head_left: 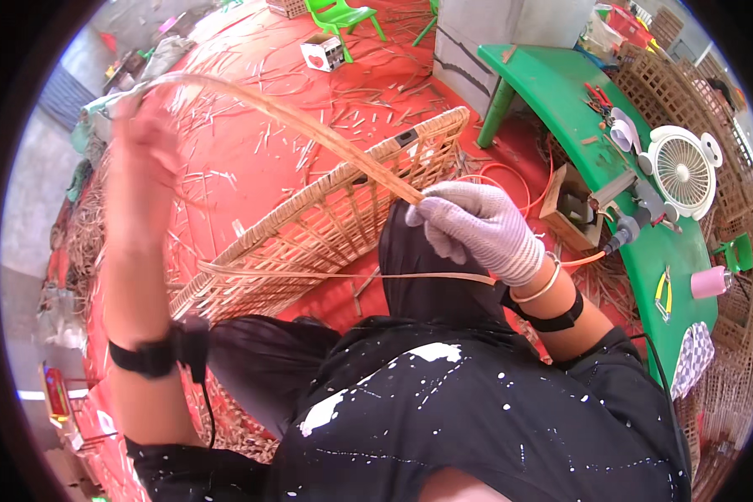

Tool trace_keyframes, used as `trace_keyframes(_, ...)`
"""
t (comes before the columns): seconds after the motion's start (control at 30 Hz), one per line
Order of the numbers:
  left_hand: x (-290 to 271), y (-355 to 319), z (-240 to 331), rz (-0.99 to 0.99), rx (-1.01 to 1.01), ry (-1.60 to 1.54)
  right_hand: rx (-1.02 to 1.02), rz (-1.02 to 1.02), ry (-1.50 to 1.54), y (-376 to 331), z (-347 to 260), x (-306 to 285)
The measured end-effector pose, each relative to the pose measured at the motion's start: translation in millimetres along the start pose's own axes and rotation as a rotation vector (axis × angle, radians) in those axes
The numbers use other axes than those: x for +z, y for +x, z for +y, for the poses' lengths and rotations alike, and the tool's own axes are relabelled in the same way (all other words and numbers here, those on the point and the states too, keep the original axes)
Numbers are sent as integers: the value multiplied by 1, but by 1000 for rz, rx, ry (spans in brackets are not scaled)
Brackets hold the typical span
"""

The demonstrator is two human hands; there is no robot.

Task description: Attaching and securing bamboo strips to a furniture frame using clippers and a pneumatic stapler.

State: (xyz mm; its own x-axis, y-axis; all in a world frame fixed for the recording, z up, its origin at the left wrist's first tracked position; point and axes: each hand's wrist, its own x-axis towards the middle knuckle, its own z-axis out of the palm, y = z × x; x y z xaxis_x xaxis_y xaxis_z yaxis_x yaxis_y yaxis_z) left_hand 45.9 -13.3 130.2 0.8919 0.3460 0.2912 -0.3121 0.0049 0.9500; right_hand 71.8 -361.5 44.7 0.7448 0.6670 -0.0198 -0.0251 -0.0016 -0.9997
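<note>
A long, flat tan rattan strip (322,134) arches from my right hand up to the far left. My right hand (481,226), in a pale knitted glove, is closed on the strip's near end. At the left, my bare left hand (146,159) is raised by the strip's other end; motion smears its fingers, so its grip cannot be made out. A woven wicker basket (335,205), tilted, lies in front of my knees below the arching strip. A second thin strip (343,274) crosses my lap, ending below my right wrist.
Along the right runs a green table (552,92) bearing a white fan (684,171), yellow-handled pliers (663,293), a pink cup (709,283) and a power tool (632,230). A wooden box (565,197) stands beside it. Strip scraps litter the red floor (251,159); a green chair (343,17) is farther off.
</note>
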Motion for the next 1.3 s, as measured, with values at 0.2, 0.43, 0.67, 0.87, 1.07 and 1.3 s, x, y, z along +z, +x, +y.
trace_keyframes(0.2, 90, -81, -17, -703, -436, 274, -103, -52, -14, 4, -8, 34)
trace_keyframes(0.43, 80, -94, -28, -660, -249, 296, -114, 96, 39, 7, -5, 48)
trace_keyframes(0.67, -2, -18, -9, 70, -74, 68, -42, -17, -20, 1, 6, 18)
trace_keyframes(0.87, 82, -87, -28, -453, -318, 285, -151, -74, -100, 8, -4, 37)
trace_keyframes(1.07, -10, -19, -11, -85, -24, 25, -29, -43, -23, 4, 3, 15)
trace_keyframes(1.3, 90, -90, -21, -513, -353, 294, -195, 5, -10, 15, 10, 37)
